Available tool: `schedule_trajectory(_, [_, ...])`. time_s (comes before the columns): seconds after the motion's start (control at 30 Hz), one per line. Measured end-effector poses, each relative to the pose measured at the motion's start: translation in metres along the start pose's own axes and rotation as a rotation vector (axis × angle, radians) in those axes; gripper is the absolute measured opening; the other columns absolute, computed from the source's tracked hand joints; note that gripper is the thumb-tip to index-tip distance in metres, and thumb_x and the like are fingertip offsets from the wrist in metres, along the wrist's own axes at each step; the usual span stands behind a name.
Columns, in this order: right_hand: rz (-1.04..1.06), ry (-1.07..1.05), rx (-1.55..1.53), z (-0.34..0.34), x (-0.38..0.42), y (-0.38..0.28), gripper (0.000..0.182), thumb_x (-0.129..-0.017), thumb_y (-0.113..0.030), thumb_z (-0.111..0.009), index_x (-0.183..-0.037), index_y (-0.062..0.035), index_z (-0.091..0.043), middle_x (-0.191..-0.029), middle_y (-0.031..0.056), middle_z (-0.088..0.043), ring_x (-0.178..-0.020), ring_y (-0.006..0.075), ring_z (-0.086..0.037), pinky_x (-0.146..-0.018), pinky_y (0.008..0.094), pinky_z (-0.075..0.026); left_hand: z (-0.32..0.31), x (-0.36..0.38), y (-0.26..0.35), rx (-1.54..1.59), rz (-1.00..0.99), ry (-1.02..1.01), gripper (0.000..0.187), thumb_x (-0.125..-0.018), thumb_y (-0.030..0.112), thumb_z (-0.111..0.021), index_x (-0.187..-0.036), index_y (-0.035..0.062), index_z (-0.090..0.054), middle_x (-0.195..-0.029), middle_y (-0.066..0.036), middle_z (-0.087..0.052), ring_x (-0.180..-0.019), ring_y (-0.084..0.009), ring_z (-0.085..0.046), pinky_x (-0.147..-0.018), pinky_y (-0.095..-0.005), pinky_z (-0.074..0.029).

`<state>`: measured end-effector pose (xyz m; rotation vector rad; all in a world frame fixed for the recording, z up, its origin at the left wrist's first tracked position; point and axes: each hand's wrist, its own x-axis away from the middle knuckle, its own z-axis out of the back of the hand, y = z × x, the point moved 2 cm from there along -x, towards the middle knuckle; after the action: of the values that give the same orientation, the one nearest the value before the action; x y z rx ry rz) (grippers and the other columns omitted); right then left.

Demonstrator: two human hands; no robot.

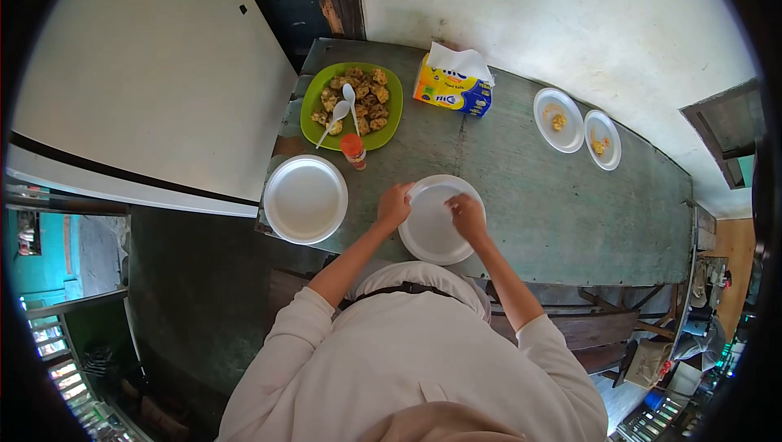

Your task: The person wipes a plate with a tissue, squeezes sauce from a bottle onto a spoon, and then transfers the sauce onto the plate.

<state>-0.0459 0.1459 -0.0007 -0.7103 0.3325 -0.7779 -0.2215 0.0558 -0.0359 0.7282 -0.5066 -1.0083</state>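
A white plate (432,234) lies near the table's front edge, in front of my body. At its upper left rim is my left hand (394,205), its fingers closed on the rim. Over the plate's right part my right hand (466,215) is held with its fingers curled together; whether anything small is between them is hidden. Another white plate (305,199) sits to the left. Behind it a green plate (392,116) holds several browned food pieces (377,109) and two white spoons (349,94). A small bottle with an orange cap (353,149) stands at the green plate's front edge.
A yellow and blue tissue pack (453,87) with a white sheet sticking out stands at the table's back. Two white plates with food bits, one (560,120) beside the other (603,140), lie by the wall on the right. A wooden bench (599,331) is below the greenish table (570,214).
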Motion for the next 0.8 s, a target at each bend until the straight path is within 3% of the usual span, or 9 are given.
schedule_trajectory(0.1, [-0.031,0.09,0.114,0.008,-0.017,0.021,0.022,-0.066,0.009,-0.052,-0.079,-0.0048,-0.064,-0.084,0.0134,-0.061,-0.073,0.0312,-0.06,-0.065,0.0384,-0.048,-0.001,-0.002,0.0,0.042,0.011,-0.016,0.034,-0.073,0.003,-0.058,-0.107,0.0069,-0.06,-0.087,-0.018,-0.06,-0.079,-0.0338,-0.058,-0.069,-0.0405,-0.046])
schedule_trajectory(0.2, [-0.033,0.015,0.274,-0.003,-0.012,0.023,0.021,-0.067,0.008,-0.051,-0.079,-0.0047,-0.063,-0.084,0.0133,-0.059,-0.073,0.032,-0.059,-0.067,0.0396,-0.048,-0.001,-0.003,-0.001,0.006,-0.015,0.026,0.033,-0.073,0.003,-0.059,-0.105,0.0058,-0.061,-0.086,-0.017,-0.06,-0.078,-0.0323,-0.059,-0.068,-0.0396,-0.046])
schedule_trajectory(0.4, [0.111,-0.104,0.231,-0.027,0.027,0.002,0.019,-0.064,0.005,-0.054,-0.077,-0.0057,-0.062,-0.081,0.0127,-0.057,-0.073,0.0323,-0.059,-0.068,0.0401,-0.048,0.0,-0.002,-0.007,0.028,0.069,0.007,0.031,-0.072,0.004,-0.061,-0.103,0.0079,-0.062,-0.085,-0.014,-0.061,-0.077,-0.0299,-0.059,-0.068,-0.0388,-0.046])
schedule_trajectory(0.6, [0.255,-0.5,0.097,-0.038,0.055,-0.036,0.017,-0.065,0.003,-0.056,-0.077,-0.0058,-0.064,-0.081,0.0117,-0.058,-0.076,0.031,-0.059,-0.068,0.0388,-0.048,0.003,0.001,-0.008,0.017,0.04,0.017,0.033,-0.071,0.005,-0.061,-0.103,0.0088,-0.062,-0.082,-0.015,-0.06,-0.075,-0.0307,-0.059,-0.067,-0.0395,-0.046])
schedule_trajectory(0.7, [0.247,-0.639,-0.124,-0.035,0.047,-0.026,0.017,-0.068,0.003,-0.053,-0.076,-0.0057,-0.065,-0.083,0.0119,-0.06,-0.076,0.0307,-0.06,-0.068,0.0385,-0.048,0.005,0.003,-0.005,-0.033,0.008,0.03,0.034,-0.071,0.005,-0.062,-0.104,0.0088,-0.062,-0.081,-0.015,-0.059,-0.075,-0.0309,-0.059,-0.067,-0.0397,-0.046])
schedule_trajectory(0.8, [0.173,-0.298,-0.068,-0.017,0.027,-0.001,0.019,-0.07,0.003,-0.05,-0.076,-0.0058,-0.066,-0.084,0.012,-0.061,-0.075,0.0309,-0.06,-0.068,0.0385,-0.049,0.005,0.003,-0.008,-0.019,0.015,0.019,0.034,-0.071,0.006,-0.062,-0.105,0.0088,-0.061,-0.08,-0.015,-0.059,-0.074,-0.0308,-0.059,-0.067,-0.0394,-0.046])
